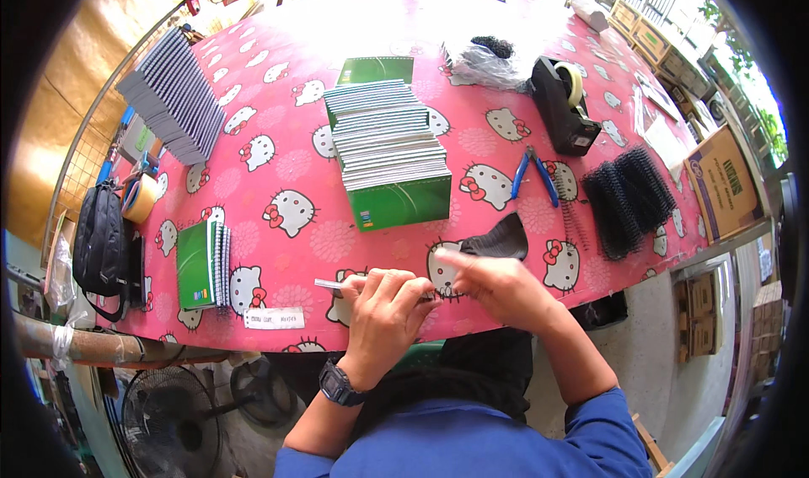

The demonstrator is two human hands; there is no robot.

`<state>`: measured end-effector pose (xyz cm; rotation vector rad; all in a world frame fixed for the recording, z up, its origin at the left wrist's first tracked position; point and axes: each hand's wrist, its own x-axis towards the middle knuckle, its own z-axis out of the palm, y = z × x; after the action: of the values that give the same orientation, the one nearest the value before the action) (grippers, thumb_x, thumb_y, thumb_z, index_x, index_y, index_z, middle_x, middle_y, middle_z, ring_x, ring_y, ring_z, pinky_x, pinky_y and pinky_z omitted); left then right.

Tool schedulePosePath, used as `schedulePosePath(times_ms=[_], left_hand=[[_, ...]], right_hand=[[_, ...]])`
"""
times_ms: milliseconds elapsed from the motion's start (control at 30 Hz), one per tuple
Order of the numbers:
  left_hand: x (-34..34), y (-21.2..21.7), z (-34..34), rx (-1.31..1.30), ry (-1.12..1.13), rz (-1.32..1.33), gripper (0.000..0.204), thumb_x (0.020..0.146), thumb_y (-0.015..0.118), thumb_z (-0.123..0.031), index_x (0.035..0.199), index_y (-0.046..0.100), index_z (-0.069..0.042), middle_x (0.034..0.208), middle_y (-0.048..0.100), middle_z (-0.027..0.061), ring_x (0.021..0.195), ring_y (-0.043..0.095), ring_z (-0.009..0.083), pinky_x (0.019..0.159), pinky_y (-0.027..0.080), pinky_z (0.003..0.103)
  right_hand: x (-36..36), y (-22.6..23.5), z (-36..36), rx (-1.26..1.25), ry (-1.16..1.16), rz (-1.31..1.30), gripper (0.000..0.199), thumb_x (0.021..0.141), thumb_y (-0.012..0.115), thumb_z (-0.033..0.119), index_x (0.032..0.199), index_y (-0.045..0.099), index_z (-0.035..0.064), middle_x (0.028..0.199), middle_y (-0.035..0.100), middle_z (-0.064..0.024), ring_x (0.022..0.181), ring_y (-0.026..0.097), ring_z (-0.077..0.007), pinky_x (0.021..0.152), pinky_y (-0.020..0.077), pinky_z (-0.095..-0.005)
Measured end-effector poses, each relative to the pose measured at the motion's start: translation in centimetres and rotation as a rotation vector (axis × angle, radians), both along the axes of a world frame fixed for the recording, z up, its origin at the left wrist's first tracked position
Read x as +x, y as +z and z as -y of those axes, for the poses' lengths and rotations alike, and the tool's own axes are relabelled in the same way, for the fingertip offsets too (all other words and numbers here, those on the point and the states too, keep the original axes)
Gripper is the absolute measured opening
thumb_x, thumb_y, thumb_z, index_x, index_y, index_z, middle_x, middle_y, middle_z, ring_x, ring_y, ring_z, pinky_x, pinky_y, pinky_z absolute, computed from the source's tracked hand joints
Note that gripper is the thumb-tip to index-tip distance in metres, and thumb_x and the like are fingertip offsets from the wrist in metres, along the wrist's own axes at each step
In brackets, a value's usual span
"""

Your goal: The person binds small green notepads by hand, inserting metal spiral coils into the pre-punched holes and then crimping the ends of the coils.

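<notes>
My left hand (383, 309) is closed around a thin, pale-edged notebook (328, 284), seen edge-on; its end sticks out left of my fingers and most of it is hidden. Just right of it, my right hand (497, 288) has its index finger stretched out and the other fingers curled in. Small dark bits show between the hands; whatever the right fingers pinch is hidden. Beyond the right hand lies a dark grey, curved flat piece (499, 239). Blue-handled pliers (533, 177) rest farther off, beside a loose dark spiral coil (575, 221).
A long row of green-covered notebooks (392, 153) stands mid-table. Spiral-bound notebooks are stacked at far left (173, 94) and near left (202, 265). At right are a heap of black coils (628, 200), a tape dispenser (563, 107) and a carton (725, 183). A paper label (274, 319) lies near the front edge.
</notes>
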<state>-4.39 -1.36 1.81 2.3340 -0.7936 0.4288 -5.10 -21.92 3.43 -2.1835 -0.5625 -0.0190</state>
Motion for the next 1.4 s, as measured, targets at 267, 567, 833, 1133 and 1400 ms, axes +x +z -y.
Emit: schedulePosePath(times_ms=[267, 567, 833, 1133, 1400], left_hand=[[-0.1, 0.5, -1.0, -0.094, -0.109, -0.081, 0.018, 0.079, 0.069, -0.029, 0.09, 0.063, -0.016, 0.088, 0.061, -0.0044, 0.089, 0.059, 0.0166, 0.093, 0.027, 0.044], [1.7, -0.1, -4.7, 0.018, -0.023, -0.007, 0.027, 0.06, 0.079, -0.027, 0.082, 0.067, -0.018, 0.084, 0.063, -0.0046, 0.099, 0.058, 0.0172, 0.11, 0.003, 0.055], [1.3, -0.9, -3.8, -0.061, -0.04, 0.021, 0.018, 0.058, 0.077, -0.018, 0.071, 0.064, -0.02, 0.076, 0.059, -0.0074, 0.087, 0.057, 0.0134, 0.107, 0.012, 0.054], [1.5, -1.4, -4.2, -0.059, -0.045, 0.01, 0.019, 0.055, 0.077, -0.017, 0.07, 0.066, -0.02, 0.074, 0.06, -0.0065, 0.088, 0.058, 0.0158, 0.109, 0.012, 0.05], [2.5, -4.6, -4.5, -0.864, -0.024, -0.333, 0.075, 0.059, 0.088, -0.013, 0.12, 0.044, -0.006, 0.113, 0.05, 0.0062, 0.106, 0.049, 0.0166, 0.093, 0.04, 0.03]], right_hand=[[0.3, -2.0, 4.9, -0.53, -0.409, 0.064, 0.075, 0.059, 0.082, 0.044, 0.12, 0.054, 0.0101, 0.129, 0.045, -0.0234, 0.115, 0.043, -0.0384, 0.098, 0.0384, -0.047], [0.7, -1.1, 3.4, 0.6, 0.04, -0.384, 0.057, 0.077, 0.065, 0.053, 0.105, 0.067, 0.0043, 0.109, 0.062, -0.0159, 0.12, 0.046, -0.0291, 0.101, 0.0339, -0.0408], [0.3, -2.1, 0.4, 0.41, -0.012, -0.332, 0.038, 0.074, 0.07, 0.034, 0.104, 0.069, 0.0111, 0.12, 0.058, -0.0181, 0.11, 0.052, -0.0279, 0.096, 0.037, -0.0383], [1.4, -0.1, -0.9, 0.686, 0.391, -0.42, 0.036, 0.076, 0.07, 0.037, 0.098, 0.07, 0.0076, 0.112, 0.063, -0.0161, 0.105, 0.054, -0.0271, 0.093, 0.0397, -0.04], [2.1, -1.3, -1.0, 0.55, 0.307, -0.364, 0.038, 0.079, 0.067, 0.037, 0.102, 0.067, 0.0068, 0.102, 0.067, -0.0079, 0.118, 0.049, -0.0274, 0.1, 0.035, -0.0424]])
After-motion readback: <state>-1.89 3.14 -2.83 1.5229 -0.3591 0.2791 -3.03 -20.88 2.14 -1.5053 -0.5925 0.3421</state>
